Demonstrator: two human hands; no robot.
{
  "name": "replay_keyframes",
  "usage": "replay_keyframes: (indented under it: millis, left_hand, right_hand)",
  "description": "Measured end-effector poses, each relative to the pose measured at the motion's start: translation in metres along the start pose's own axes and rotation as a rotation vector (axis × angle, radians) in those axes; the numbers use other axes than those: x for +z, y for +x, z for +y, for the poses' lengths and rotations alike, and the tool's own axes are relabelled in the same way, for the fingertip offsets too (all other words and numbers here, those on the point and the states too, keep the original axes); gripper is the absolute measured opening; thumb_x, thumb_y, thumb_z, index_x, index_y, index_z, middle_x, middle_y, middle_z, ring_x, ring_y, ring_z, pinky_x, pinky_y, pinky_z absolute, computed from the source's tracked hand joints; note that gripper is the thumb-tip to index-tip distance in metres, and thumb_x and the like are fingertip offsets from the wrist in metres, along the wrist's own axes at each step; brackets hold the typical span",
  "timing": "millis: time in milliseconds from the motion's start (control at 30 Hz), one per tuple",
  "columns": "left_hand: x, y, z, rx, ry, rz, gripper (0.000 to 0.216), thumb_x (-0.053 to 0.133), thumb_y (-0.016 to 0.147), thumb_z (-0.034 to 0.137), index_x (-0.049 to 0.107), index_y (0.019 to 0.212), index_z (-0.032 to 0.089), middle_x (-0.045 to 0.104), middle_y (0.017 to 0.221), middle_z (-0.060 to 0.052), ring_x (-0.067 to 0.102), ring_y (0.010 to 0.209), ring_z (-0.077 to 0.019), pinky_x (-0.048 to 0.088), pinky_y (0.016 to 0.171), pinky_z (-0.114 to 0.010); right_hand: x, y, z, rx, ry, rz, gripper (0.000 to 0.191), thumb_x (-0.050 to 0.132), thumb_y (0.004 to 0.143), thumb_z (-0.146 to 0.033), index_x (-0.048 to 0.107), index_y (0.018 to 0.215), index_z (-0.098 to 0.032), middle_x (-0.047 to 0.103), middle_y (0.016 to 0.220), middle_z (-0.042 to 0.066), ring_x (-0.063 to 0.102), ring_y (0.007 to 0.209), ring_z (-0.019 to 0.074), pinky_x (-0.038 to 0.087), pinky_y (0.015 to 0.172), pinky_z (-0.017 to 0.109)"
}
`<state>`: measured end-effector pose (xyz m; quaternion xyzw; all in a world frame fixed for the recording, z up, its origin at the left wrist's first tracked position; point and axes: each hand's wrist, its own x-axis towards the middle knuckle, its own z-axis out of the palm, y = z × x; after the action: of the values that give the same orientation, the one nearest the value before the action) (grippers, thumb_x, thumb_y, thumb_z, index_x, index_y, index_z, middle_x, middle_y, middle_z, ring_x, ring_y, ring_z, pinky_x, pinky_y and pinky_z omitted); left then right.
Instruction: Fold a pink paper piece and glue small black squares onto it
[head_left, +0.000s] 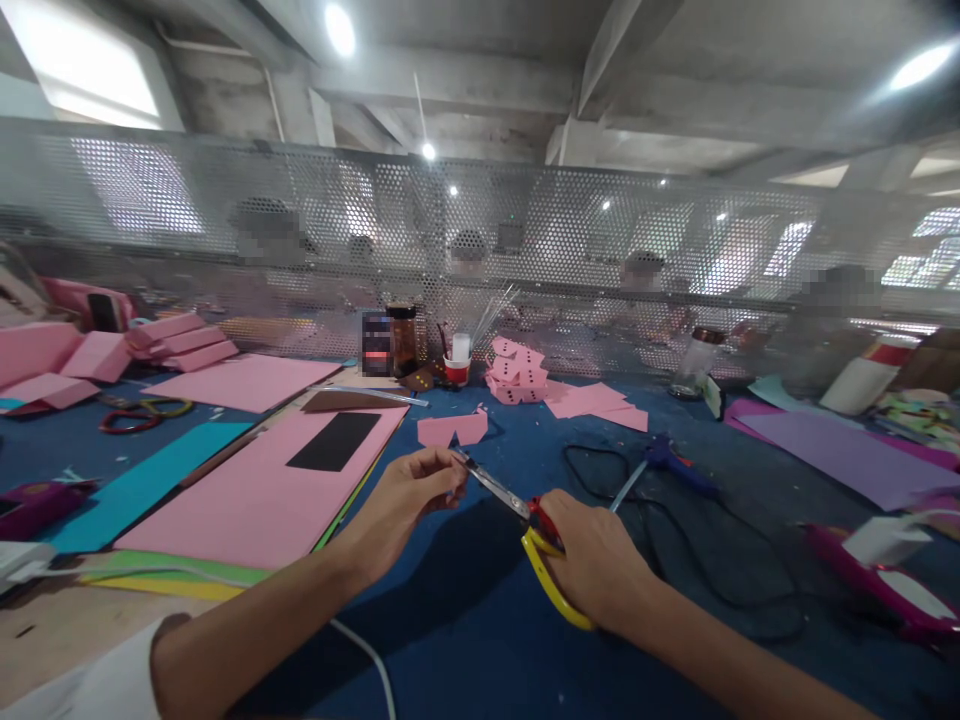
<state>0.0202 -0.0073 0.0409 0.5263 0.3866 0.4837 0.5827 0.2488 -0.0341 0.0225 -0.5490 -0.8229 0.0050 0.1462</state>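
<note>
Scissors (501,492) sit low in the middle of the view, over the blue cloth of the table (480,620). Their slim steel blades are nearly closed and slant up to the left. The right hand (596,575) is curled tight around the glossy yellow and red plastic loops. The left hand (416,495) has its fingertips (452,467) pinched together right at the blade tip; I cannot tell whether a scrap lies between them. Just beyond the tip lies a small notched pink piece (452,428). To the left a matte pink foam sheet (247,500) carries a flat black rectangle (334,441). To the right lies a blue glue gun (671,458) with its looping black cable (675,545). A perforated metal screen (480,230) closes off the far edge.
</note>
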Motion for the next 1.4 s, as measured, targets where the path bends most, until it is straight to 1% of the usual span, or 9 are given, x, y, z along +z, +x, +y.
replay_keyframes:
  millis: [400, 633, 967, 1200, 1400]
  left_hand:
    - [-0.0016, -0.0009, -0.0006, 0.001, 0.024, -0.004, 0.011, 0.064, 0.080, 0.025, 0.061, 0.074, 0.016, 0.057, 0.078, -0.001, 0.051, 0.070, -0.0114, 0.040, 0.066, -0.023]
    - [-0.0012, -0.0014, 0.0000, -0.002, 0.009, -0.001, 0.011, 0.066, 0.078, 0.025, 0.062, 0.073, 0.016, 0.057, 0.077, -0.001, 0.052, 0.071, -0.0120, 0.041, 0.065, -0.023]
    - [0.0019, -0.0024, 0.0047, -0.016, -0.010, 0.036, 0.011, 0.069, 0.074, 0.026, 0.064, 0.072, 0.016, 0.060, 0.081, -0.002, 0.053, 0.071, -0.0126, 0.042, 0.065, -0.023]
    - [-0.0001, -0.0017, 0.0021, -0.024, -0.016, 0.026, 0.011, 0.069, 0.076, 0.026, 0.066, 0.080, 0.017, 0.058, 0.078, 0.000, 0.053, 0.071, -0.0112, 0.043, 0.066, -0.022]
    - [-0.0011, -0.0007, 0.0020, 0.004, -0.069, 0.015, 0.007, 0.068, 0.076, 0.022, 0.065, 0.080, 0.017, 0.058, 0.076, 0.000, 0.053, 0.070, -0.0113, 0.043, 0.065, -0.023]
  right_hand:
    - [0.0021, -0.0013, 0.0012, -0.011, -0.025, 0.040, 0.011, 0.051, 0.083, -0.032, 0.050, 0.079, -0.022, 0.059, 0.071, -0.001, 0.053, 0.055, 0.0154, 0.010, 0.052, 0.028]
    - [0.0009, -0.0020, 0.0012, -0.001, -0.041, 0.036, 0.010, 0.053, 0.081, -0.031, 0.050, 0.078, -0.022, 0.056, 0.065, -0.002, 0.053, 0.055, 0.0152, 0.010, 0.051, 0.029]
    - [0.0002, -0.0016, 0.0007, 0.002, -0.056, 0.011, 0.012, 0.052, 0.083, -0.032, 0.052, 0.079, -0.021, 0.058, 0.068, -0.001, 0.056, 0.058, 0.0150, 0.014, 0.052, 0.028]
    - [0.0010, -0.0011, 0.0013, 0.020, -0.032, -0.021, 0.008, 0.052, 0.083, -0.027, 0.052, 0.079, -0.021, 0.061, 0.072, 0.000, 0.057, 0.060, 0.0147, 0.015, 0.053, 0.028]
    - [-0.0003, 0.0006, 0.0016, -0.017, -0.020, 0.015, 0.004, 0.049, 0.084, -0.025, 0.049, 0.087, -0.022, 0.060, 0.081, 0.000, 0.058, 0.062, 0.0156, 0.017, 0.053, 0.028]
